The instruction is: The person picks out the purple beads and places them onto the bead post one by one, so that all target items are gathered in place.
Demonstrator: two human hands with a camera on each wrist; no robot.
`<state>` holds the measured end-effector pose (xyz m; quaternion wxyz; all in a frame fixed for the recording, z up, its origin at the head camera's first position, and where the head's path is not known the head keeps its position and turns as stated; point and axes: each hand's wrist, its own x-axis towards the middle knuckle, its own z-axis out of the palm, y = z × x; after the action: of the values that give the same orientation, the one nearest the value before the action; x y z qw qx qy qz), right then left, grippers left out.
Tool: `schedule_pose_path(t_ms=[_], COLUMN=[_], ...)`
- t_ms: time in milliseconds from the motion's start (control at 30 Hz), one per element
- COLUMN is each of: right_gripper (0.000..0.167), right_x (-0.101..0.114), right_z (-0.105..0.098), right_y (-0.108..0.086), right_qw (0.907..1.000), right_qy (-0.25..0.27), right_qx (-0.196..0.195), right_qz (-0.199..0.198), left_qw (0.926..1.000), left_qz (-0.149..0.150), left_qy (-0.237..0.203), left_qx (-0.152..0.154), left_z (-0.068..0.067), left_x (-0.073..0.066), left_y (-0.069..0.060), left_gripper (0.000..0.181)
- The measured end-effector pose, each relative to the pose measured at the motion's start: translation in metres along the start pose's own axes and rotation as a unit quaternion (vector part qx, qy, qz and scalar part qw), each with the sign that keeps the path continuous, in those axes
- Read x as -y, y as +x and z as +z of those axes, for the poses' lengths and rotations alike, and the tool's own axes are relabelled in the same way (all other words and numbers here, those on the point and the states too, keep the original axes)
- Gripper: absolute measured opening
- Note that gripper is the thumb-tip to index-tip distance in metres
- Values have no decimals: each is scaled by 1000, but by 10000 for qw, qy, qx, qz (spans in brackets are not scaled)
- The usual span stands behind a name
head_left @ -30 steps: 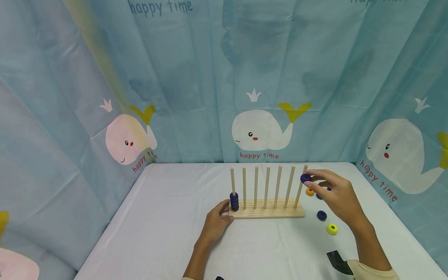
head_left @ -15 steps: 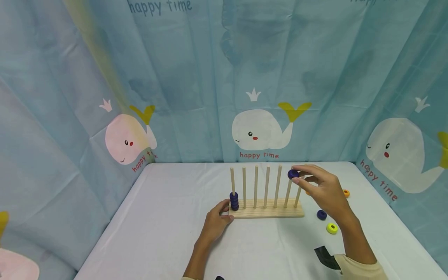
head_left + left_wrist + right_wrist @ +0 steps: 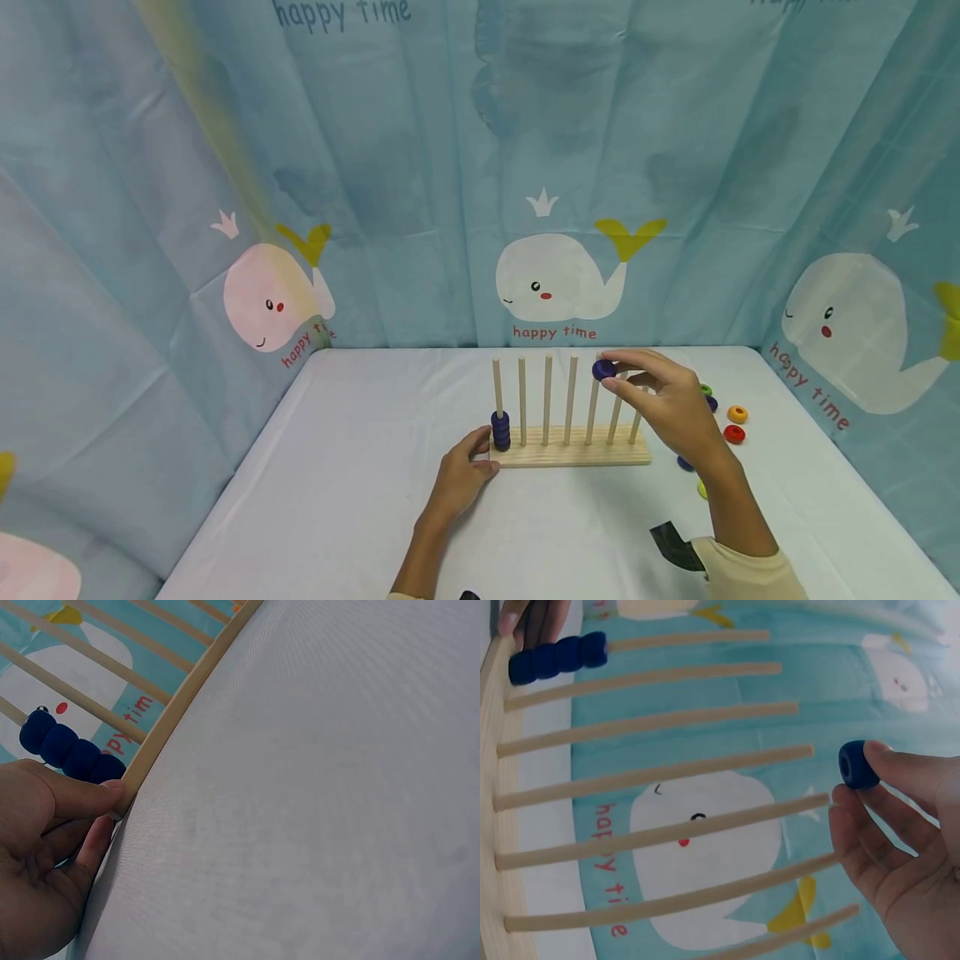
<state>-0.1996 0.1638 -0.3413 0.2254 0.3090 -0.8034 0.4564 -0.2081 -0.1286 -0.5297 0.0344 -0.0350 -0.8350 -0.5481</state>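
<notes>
A wooden base (image 3: 572,457) carries several upright pegs; several dark blue beads (image 3: 501,431) are stacked on its leftmost peg. My left hand (image 3: 459,479) grips the left end of the base, thumb on the front edge in the left wrist view. Between thumb and fingertips my right hand (image 3: 671,408) pinches another dark blue bead (image 3: 603,370), held up near the tops of the right-hand pegs. In the right wrist view that bead (image 3: 858,764) is off the pegs, its hole facing them.
Right of the base, loose beads lie on the white table (image 3: 337,483): an orange one (image 3: 738,414), a red one (image 3: 734,434), a green one (image 3: 706,389), a yellow one (image 3: 702,489) partly behind my right arm, and dark blue ones. A whale-print curtain (image 3: 420,275) hangs behind.
My right hand has moved left with the pinched bead, from the rightmost peg past its neighbour. Red and orange beads on the right have come into view. My left hand keeps its place.
</notes>
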Motion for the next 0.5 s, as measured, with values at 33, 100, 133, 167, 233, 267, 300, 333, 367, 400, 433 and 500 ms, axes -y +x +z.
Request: schedule_pose_path(t_ms=[33, 100, 133, 167, 233, 267, 300, 333, 367, 400, 433, 500], right_gripper=[36, 35, 35, 34, 34, 33, 33, 33, 33, 34, 34, 34], right_x=[4, 9, 11, 12, 13, 14, 14, 15, 15, 15, 16, 15], right_z=[1, 4, 5, 6, 9, 10, 11, 13, 14, 15, 16, 19], right_y=[1, 4, 5, 6, 8, 10, 11, 13, 14, 16, 17, 20], right_qw=[10000, 10000, 10000, 9999, 9999, 9999, 9998, 9998, 9997, 9997, 9996, 9994], right_qy=[7, 6, -12, 24, 74, 95, 121, 144, 176, 179, 209, 258], right_qx=[7, 28, 50, 64, 90, 108, 123, 134, 141, 152, 173, 217], right_qz=[25, 72, 71, 102, 104, 83, 57, 24, 15, -21, -49, -108], left_qw=[10000, 10000, 10000, 10000, 9999, 9999, 9999, 9999, 9999, 9999, 9999, 10000], left_qz=[-24, -57, -68, -75, -96, -99, -83, -70, -54, -54, -35, -16], left_qy=[-2, -10, -15, -23, -43, -50, -57, -62, -74, -83, -85, -68], left_qx=[8, 27, 38, 48, 85, 88, 86, 84, 83, 86, 81, 63], left_z=[0, 0, 0, -1, -1, -1, -1, -1, -1, -1, -1, 0], left_x=[0, -1, -1, -2, -2, -2, -2, -1, -1, -1, -1, 0], left_y=[0, -1, -1, -1, -1, -1, -1, -1, -1, -1, -1, -1], left_gripper=[59, 60, 60, 60, 60, 60, 60, 60, 60, 60, 59, 59])
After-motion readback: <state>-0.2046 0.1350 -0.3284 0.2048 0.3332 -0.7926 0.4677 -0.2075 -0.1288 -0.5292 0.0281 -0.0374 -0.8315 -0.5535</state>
